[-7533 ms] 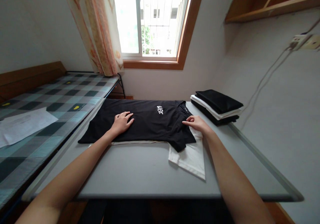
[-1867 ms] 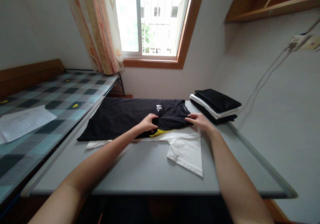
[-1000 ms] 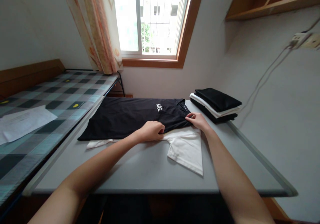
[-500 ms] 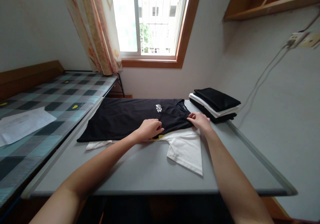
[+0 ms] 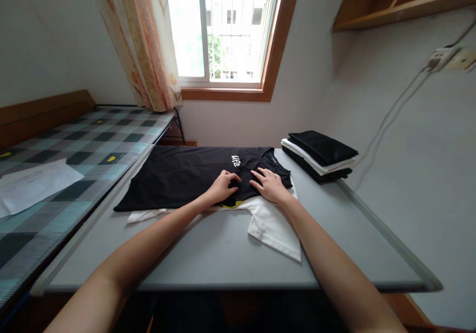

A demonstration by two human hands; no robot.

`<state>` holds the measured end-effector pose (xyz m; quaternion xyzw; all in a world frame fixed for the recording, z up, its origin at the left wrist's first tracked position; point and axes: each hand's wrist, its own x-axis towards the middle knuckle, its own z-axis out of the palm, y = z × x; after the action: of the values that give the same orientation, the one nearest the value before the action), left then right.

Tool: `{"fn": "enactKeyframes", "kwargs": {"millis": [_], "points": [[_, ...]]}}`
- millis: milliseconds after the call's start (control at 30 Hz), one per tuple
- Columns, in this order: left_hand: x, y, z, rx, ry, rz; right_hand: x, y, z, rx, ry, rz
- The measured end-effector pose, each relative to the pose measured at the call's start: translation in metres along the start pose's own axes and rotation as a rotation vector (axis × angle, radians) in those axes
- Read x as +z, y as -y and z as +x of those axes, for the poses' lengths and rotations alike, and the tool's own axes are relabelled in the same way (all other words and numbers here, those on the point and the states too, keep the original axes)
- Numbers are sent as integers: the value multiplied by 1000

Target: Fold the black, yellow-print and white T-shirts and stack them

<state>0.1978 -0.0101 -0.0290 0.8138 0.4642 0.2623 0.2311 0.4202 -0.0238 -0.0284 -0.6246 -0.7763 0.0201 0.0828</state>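
A black T-shirt (image 5: 178, 174) with white lettering lies on the table, its collar toward the right. From under its near edge a white T-shirt (image 5: 273, 224) sticks out, with one short sleeve spread toward me. My left hand (image 5: 222, 188) rests on the black shirt below the lettering, fingers curved and thumb apart, holding nothing. Close beside it, my right hand (image 5: 271, 185) lies with fingers spread on the black cloth near the collar. A bit of yellow trim shows by the left wrist.
A stack of folded black and white clothes (image 5: 322, 149) sits at the table's back right. The grey table (image 5: 208, 258) stands beside a bed with a checked cover (image 5: 74, 147), where a sheet of paper (image 5: 40, 184) lies. Cables (image 5: 390, 109) hang along the right wall.
My right hand has let go of the black shirt's edge by the collar and moved left, now spread on the cloth. My left hand has shifted slightly, its fingers loosening.
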Motion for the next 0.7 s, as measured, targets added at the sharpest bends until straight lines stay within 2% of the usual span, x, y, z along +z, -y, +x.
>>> {"fn": "enactKeyframes", "kwargs": {"millis": [100,233,433,700], "points": [[-4,6,5,-69,-54,-91,-1,1,0,3,2,-8],[-11,10,9,-132,-91,-41,-4,0,0,-3,-48,21],[-13,4,3,-92,-99,129,-6,-5,-1,1,-125,78],[-7,-1,-3,-70,-73,328,-7,-6,0,1,-97,82]]}}
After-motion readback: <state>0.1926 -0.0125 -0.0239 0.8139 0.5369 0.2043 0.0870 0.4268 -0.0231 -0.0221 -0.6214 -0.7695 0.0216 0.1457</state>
